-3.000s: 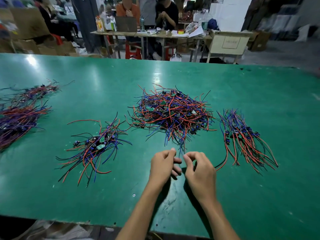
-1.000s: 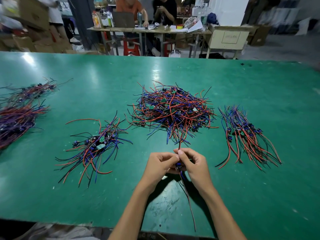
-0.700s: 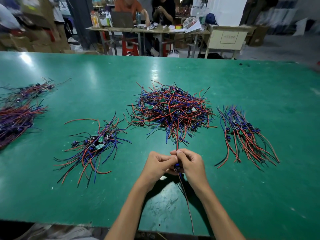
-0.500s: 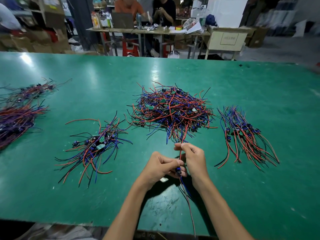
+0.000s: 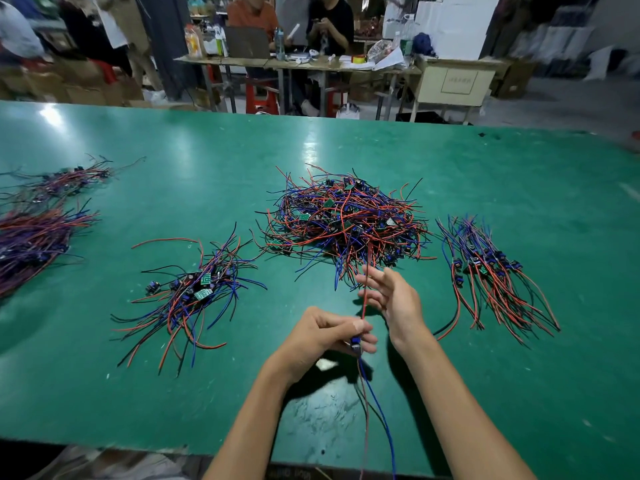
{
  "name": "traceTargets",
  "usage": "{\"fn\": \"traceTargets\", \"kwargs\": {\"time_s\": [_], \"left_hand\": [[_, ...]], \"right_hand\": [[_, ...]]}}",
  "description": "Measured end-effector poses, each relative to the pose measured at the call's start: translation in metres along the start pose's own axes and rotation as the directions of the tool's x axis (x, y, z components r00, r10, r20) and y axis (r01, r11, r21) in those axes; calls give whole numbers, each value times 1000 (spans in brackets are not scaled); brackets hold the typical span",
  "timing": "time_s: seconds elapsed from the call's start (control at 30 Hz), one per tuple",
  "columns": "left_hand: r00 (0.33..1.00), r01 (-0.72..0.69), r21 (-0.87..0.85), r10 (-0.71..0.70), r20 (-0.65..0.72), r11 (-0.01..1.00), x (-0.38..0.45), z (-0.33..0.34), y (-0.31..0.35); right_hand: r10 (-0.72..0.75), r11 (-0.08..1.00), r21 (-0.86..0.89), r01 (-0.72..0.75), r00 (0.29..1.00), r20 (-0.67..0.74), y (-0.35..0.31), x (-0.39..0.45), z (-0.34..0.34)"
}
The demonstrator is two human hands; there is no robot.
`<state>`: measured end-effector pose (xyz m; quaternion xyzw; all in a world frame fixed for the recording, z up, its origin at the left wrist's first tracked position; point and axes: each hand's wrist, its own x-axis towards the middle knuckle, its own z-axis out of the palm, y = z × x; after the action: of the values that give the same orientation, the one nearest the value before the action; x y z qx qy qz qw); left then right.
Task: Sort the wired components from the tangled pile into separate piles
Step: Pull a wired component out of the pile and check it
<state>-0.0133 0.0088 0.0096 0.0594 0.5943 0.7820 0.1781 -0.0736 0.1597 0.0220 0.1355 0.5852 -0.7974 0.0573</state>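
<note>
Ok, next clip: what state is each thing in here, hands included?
Left hand: pinching one small blue wired component, lifted off the table.
Right hand: fingers extended, running along that component's red wire.
Central pile of red and blue wires: tangled, unsorted.
Right pile: wires roughly parallel.
Left pile with green boards: loosely fanned.
Green table: scuffed.
</note>
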Motion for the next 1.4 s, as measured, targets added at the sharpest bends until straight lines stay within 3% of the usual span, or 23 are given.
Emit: {"fn": "traceTargets", "kwargs": {"time_s": [0.07,0.13,0.23,0.3,0.4,0.5,0.57,0.63,0.7,0.77,0.83,0.9,0.97,1.1,1.2,1.3,1.4], "left_hand": [[994,-48,-162,32,-101,986,2,-1,1],[975,-99,-352,20,-222,931,6,-3,4],[932,-178,-486,-12,-363,856,11,-2,5],[900,-217,-491,-22,-436,844,13,-1,4],[881,-270,-508,-3,-474,818,13,-2,1],[907,-236,-414,46,-419,879,10,-3,0],[925,-239,-262,136,-356,935,7,0,-3],[917,-276,-78,238,-321,958,5,3,-8],[901,-283,22,274,-336,959,7,3,-10],[923,-223,-52,193,-334,974,8,4,-6],[969,-124,-98,99,-228,987,9,4,-3],[991,-70,3,69,-113,998,8,4,-4],[995,-73,69,78,-69,995,8,4,-5],[997,-25,5,26,-67,1000,7,1,-3],[996,4,10,-4,-84,1000,6,-1,-2],[986,3,-16,-5,-168,1000,7,0,-3],[972,-12,11,14,-235,1000,7,5,-5]], "right_hand": [[-111,990,-83,115,993,48,10,-6,-12],[-274,919,-235,317,941,199,21,-15,-21],[-294,852,-301,428,867,402,30,-27,-14],[-282,878,-262,401,875,393,31,-33,-5],[-315,911,-186,368,912,263,29,-37,-2],[-305,942,-114,316,947,102,29,-36,-6],[-258,965,-48,259,966,29,26,-32,-9],[-162,982,104,156,985,51,22,-26,-18],[-110,988,129,90,982,157,14,-21,-31],[-166,971,-119,206,944,284,8,-18,-43],[-237,811,-419,408,884,402,2,-17,-48],[-278,650,-583,488,866,415,0,-16,-50],[-340,568,-648,507,862,377,3,-18,-47],[-424,726,-503,470,881,211,19,-31,-33],[-386,771,-462,437,899,207,29,-38,-25],[-272,890,-310,335,935,228,33,-43,-17],[-256,897,-325,299,952,169,38,-42,-9]]}}
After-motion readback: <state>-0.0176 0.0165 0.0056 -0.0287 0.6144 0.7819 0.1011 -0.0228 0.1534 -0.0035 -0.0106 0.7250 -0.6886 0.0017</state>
